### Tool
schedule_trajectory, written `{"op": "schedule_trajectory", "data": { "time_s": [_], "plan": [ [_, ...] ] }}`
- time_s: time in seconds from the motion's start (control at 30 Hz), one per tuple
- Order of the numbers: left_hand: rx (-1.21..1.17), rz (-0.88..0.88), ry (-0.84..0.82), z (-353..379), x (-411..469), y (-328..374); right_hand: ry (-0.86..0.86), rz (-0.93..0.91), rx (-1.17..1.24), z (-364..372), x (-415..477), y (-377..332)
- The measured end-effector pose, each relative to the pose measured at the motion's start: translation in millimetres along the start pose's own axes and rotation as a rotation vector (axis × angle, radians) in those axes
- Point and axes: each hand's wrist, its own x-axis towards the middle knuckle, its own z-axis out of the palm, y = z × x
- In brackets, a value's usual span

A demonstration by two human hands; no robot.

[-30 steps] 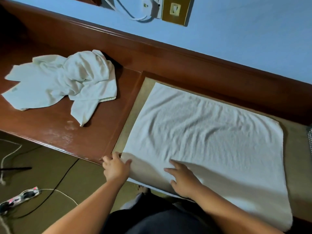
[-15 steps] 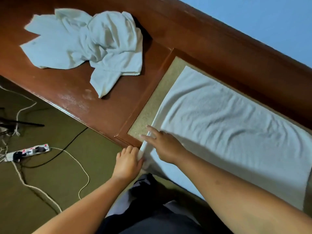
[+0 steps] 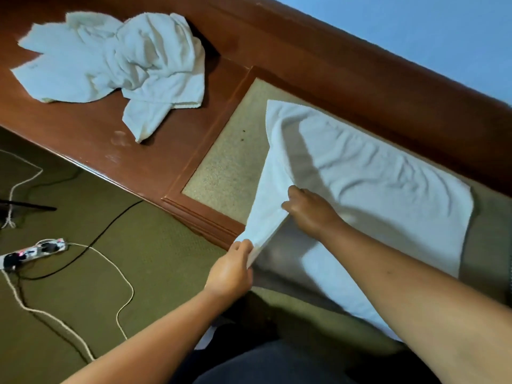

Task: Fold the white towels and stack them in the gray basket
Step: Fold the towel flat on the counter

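Note:
A white towel [image 3: 374, 184] lies spread on the beige inset panel [image 3: 230, 167] of a brown wooden table [image 3: 91, 128]. Its left edge is lifted off the panel. My left hand [image 3: 231, 273] pinches the towel's near-left corner at the table's front edge. My right hand [image 3: 310, 210] grips the lifted left edge a little farther in. A heap of crumpled white towels [image 3: 119, 62] sits on the wood at the far left. A sliver of gray mesh [image 3: 510, 267] shows at the right edge; I cannot tell if it is the basket.
A raised wooden rail [image 3: 346, 65] runs along the table's back below a blue wall [image 3: 415, 29]. On the olive carpet [image 3: 138, 267] at the left lie a power strip [image 3: 33, 252], a white cord [image 3: 122, 275] and a black cable [image 3: 108, 225].
Both hands have taken hold of the towel's left edge and lifted it off the panel, pulling it rightward. The view has shifted down and left.

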Motion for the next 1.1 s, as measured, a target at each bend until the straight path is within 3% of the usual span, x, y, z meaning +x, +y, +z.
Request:
{"op": "schedule_trajectory", "data": {
  "time_s": [0.1,0.17,0.27,0.33,0.4,0.47,0.53,0.67,0.83,1.1],
  "plan": [
    [0.026,0.055,-0.080,45,-12,69,0.139,0.233,0.206,1,-64,60],
    [-0.057,0.135,-0.231,81,-26,105,0.204,0.365,0.273,10,-108,99],
    [-0.120,0.172,-0.531,130,-44,122,0.168,0.504,0.059,37,-171,150],
    [-0.137,0.037,-0.473,148,-47,106,0.034,0.517,-0.155,59,-207,170],
    [-0.213,-0.203,-0.194,153,-44,85,-0.021,0.532,-0.171,82,-239,179],
    [-0.303,-0.398,0.109,144,-34,63,-0.021,0.568,-0.057,102,-258,177],
    [-0.342,-0.437,0.192,136,-18,49,-0.014,0.613,0.103,118,-275,168],
    [-0.554,-0.516,0.053,127,12,39,-0.032,0.693,0.481,142,-283,153],
    [-0.311,-0.409,-0.288,126,-9,42,-0.036,0.814,0.843,155,-261,141],
    [-0.501,-0.373,-0.308,121,-71,15,-0.066,0.904,1.385,181,-244,126]
  ]
}}
